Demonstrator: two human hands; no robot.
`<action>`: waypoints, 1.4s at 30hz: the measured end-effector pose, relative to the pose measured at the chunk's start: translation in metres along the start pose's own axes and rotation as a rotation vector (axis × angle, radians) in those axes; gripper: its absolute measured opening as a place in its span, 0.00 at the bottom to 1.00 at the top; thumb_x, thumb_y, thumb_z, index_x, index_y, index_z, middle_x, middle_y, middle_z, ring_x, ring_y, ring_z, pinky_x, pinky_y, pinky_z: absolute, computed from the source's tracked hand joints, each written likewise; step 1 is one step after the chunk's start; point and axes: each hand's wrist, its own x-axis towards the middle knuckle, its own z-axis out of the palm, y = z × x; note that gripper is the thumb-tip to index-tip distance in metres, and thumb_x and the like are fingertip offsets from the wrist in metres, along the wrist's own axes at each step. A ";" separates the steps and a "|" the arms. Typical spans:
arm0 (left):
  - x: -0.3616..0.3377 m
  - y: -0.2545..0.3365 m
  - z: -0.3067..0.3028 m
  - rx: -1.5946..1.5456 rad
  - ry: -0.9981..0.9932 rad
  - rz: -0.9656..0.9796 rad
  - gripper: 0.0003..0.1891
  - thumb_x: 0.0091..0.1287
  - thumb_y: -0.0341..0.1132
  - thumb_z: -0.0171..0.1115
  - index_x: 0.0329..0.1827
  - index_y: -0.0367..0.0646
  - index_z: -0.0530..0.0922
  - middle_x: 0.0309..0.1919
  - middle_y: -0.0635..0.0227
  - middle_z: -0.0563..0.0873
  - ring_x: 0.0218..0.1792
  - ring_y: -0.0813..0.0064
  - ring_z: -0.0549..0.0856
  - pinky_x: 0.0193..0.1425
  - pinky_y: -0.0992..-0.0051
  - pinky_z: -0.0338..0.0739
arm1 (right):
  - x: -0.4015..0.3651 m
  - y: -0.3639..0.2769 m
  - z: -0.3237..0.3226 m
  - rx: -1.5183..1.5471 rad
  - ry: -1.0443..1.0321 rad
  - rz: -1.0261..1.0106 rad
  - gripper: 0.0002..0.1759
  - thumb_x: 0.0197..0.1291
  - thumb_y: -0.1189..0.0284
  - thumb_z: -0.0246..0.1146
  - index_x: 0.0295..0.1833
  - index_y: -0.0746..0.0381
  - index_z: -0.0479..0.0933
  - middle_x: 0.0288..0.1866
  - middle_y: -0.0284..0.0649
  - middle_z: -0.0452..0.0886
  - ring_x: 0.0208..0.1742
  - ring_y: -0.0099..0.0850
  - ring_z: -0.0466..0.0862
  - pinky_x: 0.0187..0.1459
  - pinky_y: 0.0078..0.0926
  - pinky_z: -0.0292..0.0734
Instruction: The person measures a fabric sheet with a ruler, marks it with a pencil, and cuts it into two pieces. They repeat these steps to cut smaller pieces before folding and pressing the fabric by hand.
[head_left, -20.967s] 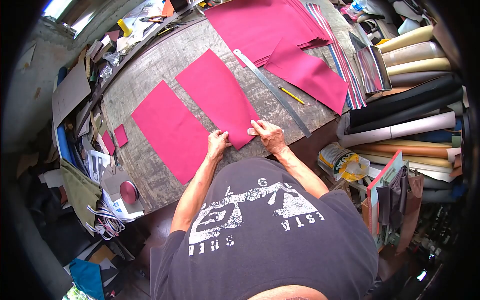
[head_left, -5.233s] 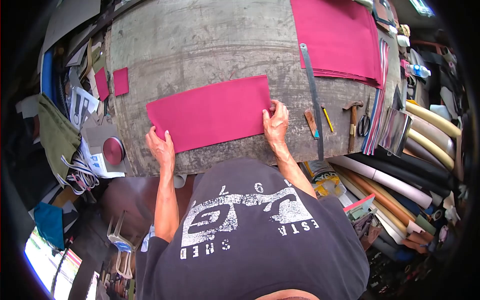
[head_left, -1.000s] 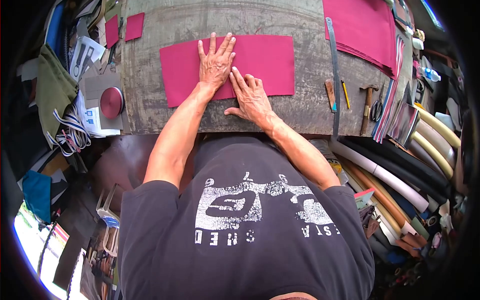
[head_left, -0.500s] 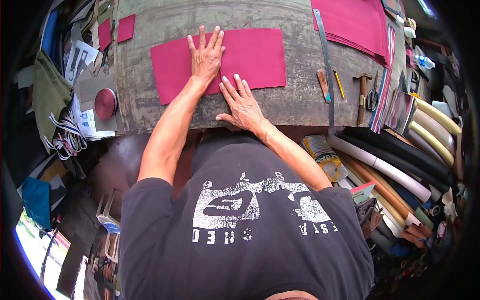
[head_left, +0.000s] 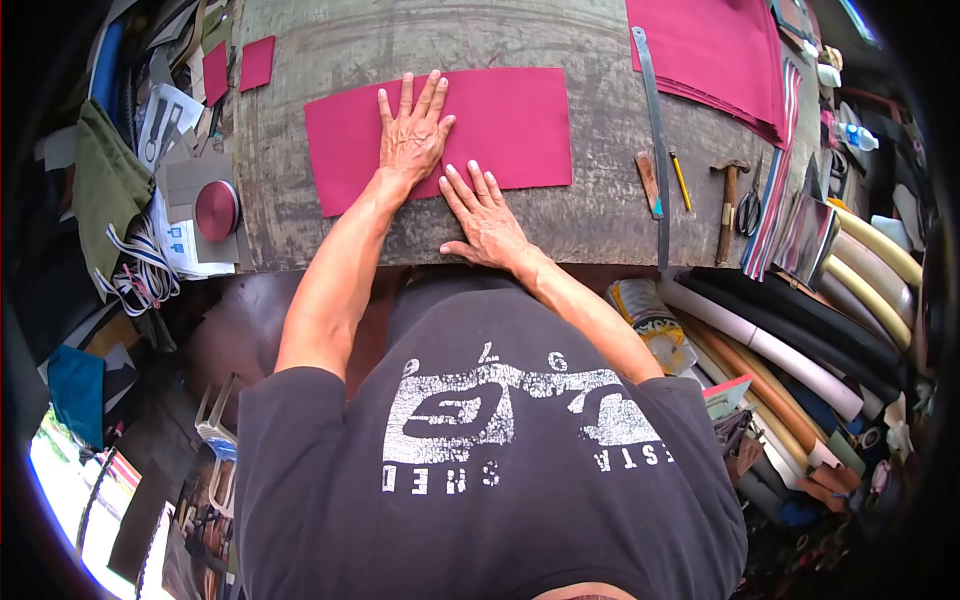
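A rectangular maroon piece of fabric (head_left: 510, 120) lies flat on the worn table (head_left: 340, 35) in front of me. My left hand (head_left: 412, 138) rests on its middle, palm down with the fingers spread. Closer to my body, my right hand (head_left: 490, 222) is flat too, its fingertips at the fabric's near edge and its thumb out to the side over the tabletop. Neither hand grips anything.
A steel ruler (head_left: 650, 130), wooden-handled knife (head_left: 648, 182), pencil (head_left: 680, 180), hammer (head_left: 729, 205) and scissors (head_left: 748, 212) lie to the right. Behind them is a maroon fabric stack (head_left: 715, 60). At left are a webbing roll (head_left: 217, 210) and small maroon pieces (head_left: 257, 62).
My left hand has slid slightly toward my body over the fabric. My right hand stays at the near edge. The whole view has shifted a little.
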 end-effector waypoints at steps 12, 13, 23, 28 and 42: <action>-0.039 0.035 -0.042 -0.132 0.209 -0.035 0.34 0.72 0.41 0.60 0.80 0.43 0.63 0.81 0.59 0.62 0.82 0.52 0.57 0.82 0.44 0.49 | -0.032 0.070 -0.038 0.225 0.730 0.360 0.25 0.64 0.69 0.66 0.63 0.70 0.75 0.59 0.56 0.79 0.63 0.50 0.78 0.65 0.44 0.74; -0.048 0.044 -0.048 -0.107 0.183 -0.026 0.32 0.69 0.39 0.62 0.76 0.41 0.68 0.77 0.57 0.67 0.79 0.53 0.62 0.80 0.48 0.53 | -0.034 0.090 -0.039 0.250 0.772 0.430 0.27 0.64 0.69 0.65 0.65 0.72 0.73 0.57 0.57 0.76 0.60 0.54 0.76 0.64 0.48 0.73; -0.055 0.080 -0.032 -0.214 0.170 -0.136 0.17 0.62 0.33 0.67 0.54 0.39 0.83 0.59 0.60 0.82 0.62 0.58 0.79 0.65 0.56 0.73 | -0.003 0.111 -0.052 0.056 0.574 0.568 0.26 0.62 0.67 0.65 0.64 0.65 0.76 0.61 0.52 0.76 0.60 0.52 0.76 0.61 0.50 0.74; -0.044 0.082 -0.048 -0.315 0.159 -0.213 0.15 0.65 0.37 0.68 0.51 0.40 0.84 0.51 0.59 0.86 0.60 0.57 0.80 0.62 0.56 0.74 | 0.005 0.103 -0.064 0.113 0.669 0.540 0.25 0.60 0.71 0.65 0.64 0.62 0.74 0.47 0.48 0.84 0.52 0.49 0.82 0.56 0.50 0.76; -0.058 -0.085 -0.080 -1.149 0.127 -0.716 0.12 0.67 0.30 0.68 0.50 0.32 0.83 0.42 0.59 0.90 0.41 0.72 0.87 0.46 0.69 0.82 | 0.004 0.090 -0.057 0.390 0.644 0.575 0.30 0.59 0.62 0.73 0.63 0.65 0.75 0.50 0.53 0.79 0.54 0.48 0.81 0.59 0.43 0.78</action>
